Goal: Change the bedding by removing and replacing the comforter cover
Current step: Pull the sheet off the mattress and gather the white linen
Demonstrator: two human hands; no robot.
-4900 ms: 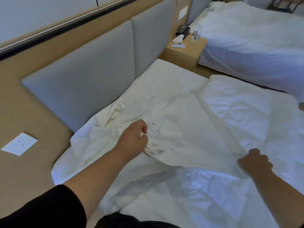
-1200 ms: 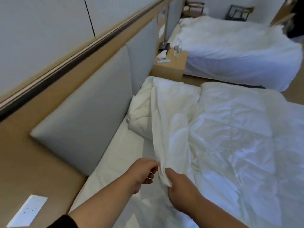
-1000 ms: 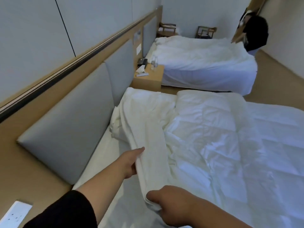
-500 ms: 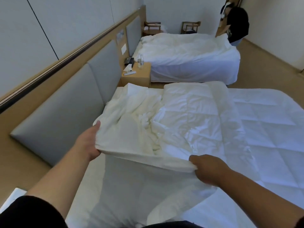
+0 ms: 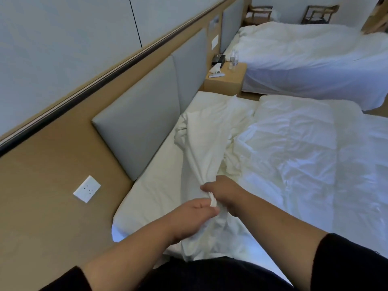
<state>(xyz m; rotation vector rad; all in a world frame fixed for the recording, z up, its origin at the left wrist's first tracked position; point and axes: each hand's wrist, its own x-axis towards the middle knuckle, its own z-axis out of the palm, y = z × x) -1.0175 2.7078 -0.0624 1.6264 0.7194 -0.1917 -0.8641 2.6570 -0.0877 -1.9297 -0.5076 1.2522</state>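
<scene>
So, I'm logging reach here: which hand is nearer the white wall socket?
Left. The left hand grips the gathered cover on the side toward the wall socket; the right hand grips it farther away, toward the comforter.

1. No text, brand, number or sign can be read anywhere in the view.
2. The white wall socket point(image 5: 87, 189) on the wooden panel bears only small holes, no lettering.
3. The pale plates point(image 5: 214, 41) higher up the headboard wall are too blurred to read.

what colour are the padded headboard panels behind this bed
Grey, set in tan wood; the headboard panels show best in the head view.
</scene>
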